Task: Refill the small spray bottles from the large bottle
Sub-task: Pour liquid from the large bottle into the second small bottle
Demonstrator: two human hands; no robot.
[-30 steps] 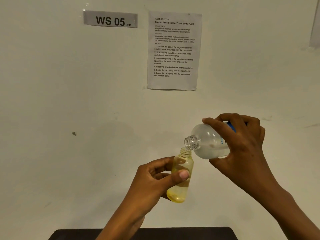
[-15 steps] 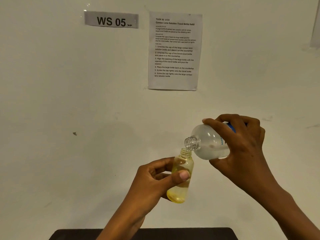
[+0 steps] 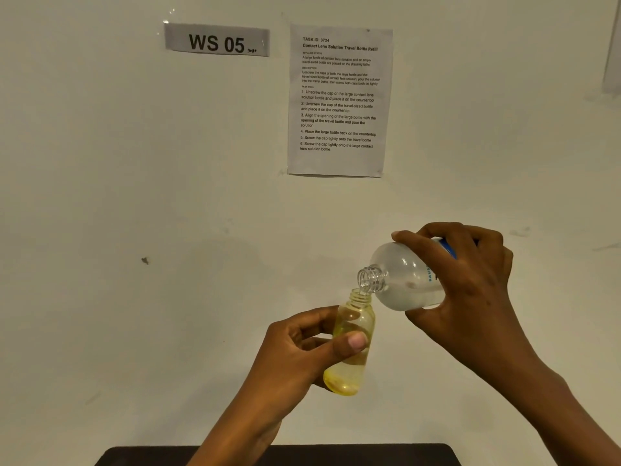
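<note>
The left hand (image 3: pixel 302 351) grips a small yellow-tinted bottle (image 3: pixel 354 326) about its middle, thumb across the front and fingers curled behind; the bottle stands nearly upright, uncapped, with yellowish liquid in its lower part below the thumb. Just above and to the right of that hand, the right hand (image 3: pixel 470 290) wraps around a large frosted bottle (image 3: pixel 401 277) from above, fingers over the top and thumb beneath; this bottle is tipped neck-down toward the left hand, its open threaded mouth right over the small bottle's mouth. Whether liquid is running between them cannot be told. Blue letters "BAUS" show beside the right hand's fingers, the rest covered. On the wall above the hands hangs a sign reading "WS 05" (image 3: pixel 216 40) and a sheet (image 3: pixel 339 100) headed "TASK ID: 3724 – Contact Lens Solution Travel Bottle Refill", with six numbered steps; below the wrists lies a dark surface (image 3: pixel 386 455).
</note>
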